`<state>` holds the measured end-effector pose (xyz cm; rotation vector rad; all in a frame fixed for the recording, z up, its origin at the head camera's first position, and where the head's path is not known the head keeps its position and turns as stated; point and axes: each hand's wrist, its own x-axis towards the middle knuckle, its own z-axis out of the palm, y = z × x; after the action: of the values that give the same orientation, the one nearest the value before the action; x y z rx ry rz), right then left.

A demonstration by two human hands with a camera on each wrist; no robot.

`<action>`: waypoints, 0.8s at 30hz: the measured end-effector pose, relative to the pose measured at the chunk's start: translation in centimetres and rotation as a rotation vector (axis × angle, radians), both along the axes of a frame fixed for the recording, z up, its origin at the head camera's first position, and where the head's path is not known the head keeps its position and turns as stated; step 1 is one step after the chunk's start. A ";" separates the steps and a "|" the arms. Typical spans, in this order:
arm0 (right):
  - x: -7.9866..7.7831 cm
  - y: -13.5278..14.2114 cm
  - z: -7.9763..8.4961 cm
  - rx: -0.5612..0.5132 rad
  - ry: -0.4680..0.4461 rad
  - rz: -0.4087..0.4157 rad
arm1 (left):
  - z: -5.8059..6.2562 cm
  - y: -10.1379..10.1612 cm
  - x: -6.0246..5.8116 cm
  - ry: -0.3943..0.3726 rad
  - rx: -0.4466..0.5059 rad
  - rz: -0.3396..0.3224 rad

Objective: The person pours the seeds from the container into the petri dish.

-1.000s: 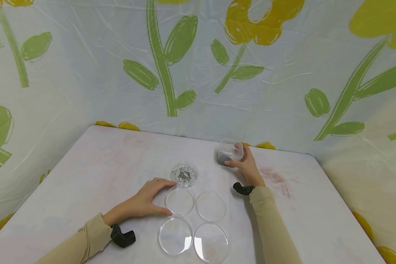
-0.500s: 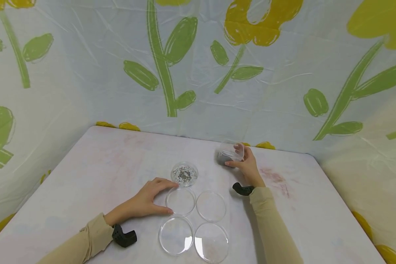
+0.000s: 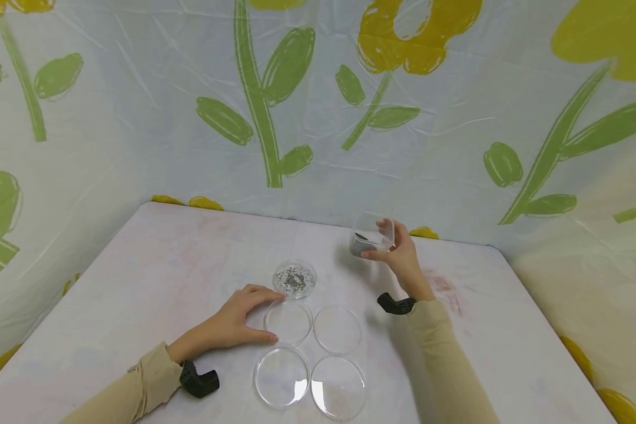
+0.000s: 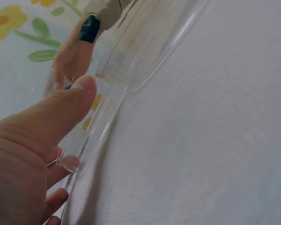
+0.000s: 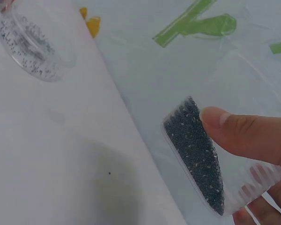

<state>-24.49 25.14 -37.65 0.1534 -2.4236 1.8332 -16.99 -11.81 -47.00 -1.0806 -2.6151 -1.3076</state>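
My right hand point(image 3: 407, 268) grips a clear plastic tub point(image 3: 373, 234) above the far part of the table, thumb on the near side and fingers behind. Tilted in the right wrist view, the tub bears small dark grains point(image 5: 195, 157) heaped toward one end. My left hand point(image 3: 233, 321) spans a clear round petri dish point(image 3: 288, 323), with thumb and index finger at opposite sides of its rim. Just beyond that dish stands another petri dish point(image 3: 294, 278), which has dark and pale grains scattered in it. The left thumb point(image 4: 61, 110) shows close by the dish wall.
Beside and nearer than the held dish lie three more clear dishes: one on the right point(image 3: 337, 330), one at near left point(image 3: 282, 377) and one at near right point(image 3: 338, 388). A flower-printed curtain point(image 3: 318, 118) rises behind the pale table point(image 3: 191, 253).
My right hand has lifted the tub a little higher and toward the back; its shadow has spread on the table. The left hand has hardly moved, staying at the petri dish.
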 end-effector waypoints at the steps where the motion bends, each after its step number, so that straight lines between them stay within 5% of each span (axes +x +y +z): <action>1: 0.1 0.0 0.1 0.001 0.007 0.005 | 0.1 0.0 0.0 -0.003 0.000 0.000; 18: 4.3 -3.7 2.8 0.088 0.209 0.108 | 0.1 0.2 0.0 0.003 0.002 -0.007; 24: 5.5 -4.8 2.8 0.199 0.273 0.137 | 0.1 0.1 0.1 -0.001 -0.010 0.002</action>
<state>-19.03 20.31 -34.84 0.5584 -2.4439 1.4971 -16.87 -11.71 -46.91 -1.0784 -2.6261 -1.2960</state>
